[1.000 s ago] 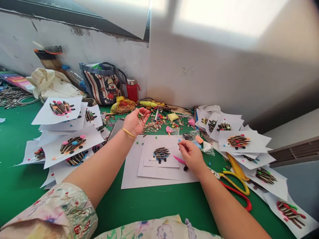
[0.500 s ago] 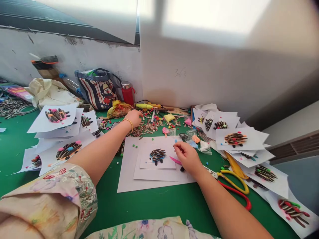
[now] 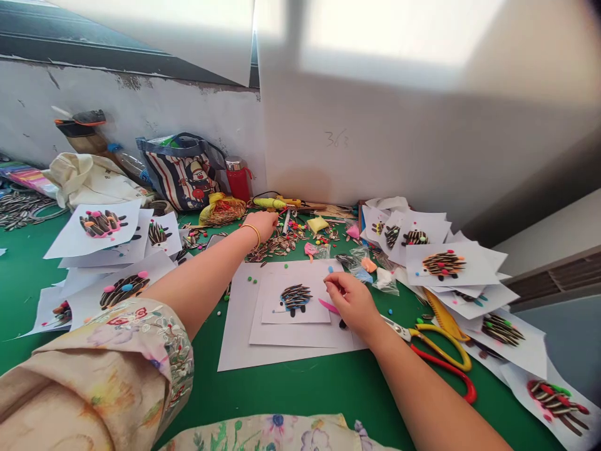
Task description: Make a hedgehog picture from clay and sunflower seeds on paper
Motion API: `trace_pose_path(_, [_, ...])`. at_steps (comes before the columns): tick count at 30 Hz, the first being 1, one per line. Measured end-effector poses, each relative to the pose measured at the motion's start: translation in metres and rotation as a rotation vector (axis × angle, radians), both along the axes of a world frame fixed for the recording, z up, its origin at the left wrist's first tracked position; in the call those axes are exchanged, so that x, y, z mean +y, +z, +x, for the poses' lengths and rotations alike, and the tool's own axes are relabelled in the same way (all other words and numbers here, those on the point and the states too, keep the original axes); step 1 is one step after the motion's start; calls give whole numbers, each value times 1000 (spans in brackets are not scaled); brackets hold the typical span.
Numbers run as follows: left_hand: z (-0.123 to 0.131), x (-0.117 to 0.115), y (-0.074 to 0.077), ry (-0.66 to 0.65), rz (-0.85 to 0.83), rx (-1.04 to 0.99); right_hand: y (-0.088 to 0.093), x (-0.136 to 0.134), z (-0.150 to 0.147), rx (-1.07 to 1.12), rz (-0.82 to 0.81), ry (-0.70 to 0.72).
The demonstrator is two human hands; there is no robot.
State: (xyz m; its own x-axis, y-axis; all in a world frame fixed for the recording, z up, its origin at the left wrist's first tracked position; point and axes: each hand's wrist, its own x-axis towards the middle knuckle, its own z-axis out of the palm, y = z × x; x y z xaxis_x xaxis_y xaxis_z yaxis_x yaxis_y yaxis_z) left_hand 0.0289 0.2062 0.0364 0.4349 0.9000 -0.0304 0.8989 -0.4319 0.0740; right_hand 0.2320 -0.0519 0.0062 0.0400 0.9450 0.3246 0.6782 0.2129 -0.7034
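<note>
My left hand (image 3: pixel 263 225), with a gold bangle (image 3: pixel 251 233) on the wrist, reaches down at a scattered heap of sunflower seed shells (image 3: pixel 277 245). Its fingers are blurred, so any grip is hidden. My right hand (image 3: pixel 351 304) rests on a white card (image 3: pixel 295 302) bearing a hedgehog of dark seed shells (image 3: pixel 295 297). Its fingertips are pinched together, and anything between them is too small to see. A pink strip (image 3: pixel 327 305) pokes out beside that hand. Small coloured clay balls (image 3: pixel 253 279) dot the white paper sheet (image 3: pixel 235 332) under the card.
Seed-shell hedgehog sheets (image 3: pixel 94 228) pile up on the left, with more (image 3: pixel 451 266) on the right. Yellow-and-red scissors (image 3: pixel 444 347) lie on the green mat (image 3: pixel 300 394) by my right forearm. A striped bag (image 3: pixel 181 172) and red flask (image 3: pixel 238 178) stand by the wall.
My left hand has moved from held up with seeds in the palm to down at the shell heap. The right hand has stayed nearly still, and the view has tilted slightly.
</note>
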Motion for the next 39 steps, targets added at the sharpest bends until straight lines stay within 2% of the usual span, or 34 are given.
trace_pose_path(3, [6,2,0,-82,-20,-2,1,0,-1,-11,1,10])
trace_pose_path(7, [9,6,-2,-125,-49,4,1,0,-1,-9,-10,15])
trace_pose_path(17, [14,21,0,-127,-143,83,1,1,-1,-16,-26,28])
trace_pose_path(25, [25,23,-2,-116,-170,86,-1,2,0,-13,-16,33])
trace_pose_path(30, [23,20,-4,-106,-147,43,-2,1,-1,-29,-72,72])
trace_pose_path(34, [17,12,-4,-86,-95,-53,0,0,-6,-143,-114,125])
trace_pose_path(39, [10,-8,9,-39,4,-222,4,-2,-11,-275,-94,148])
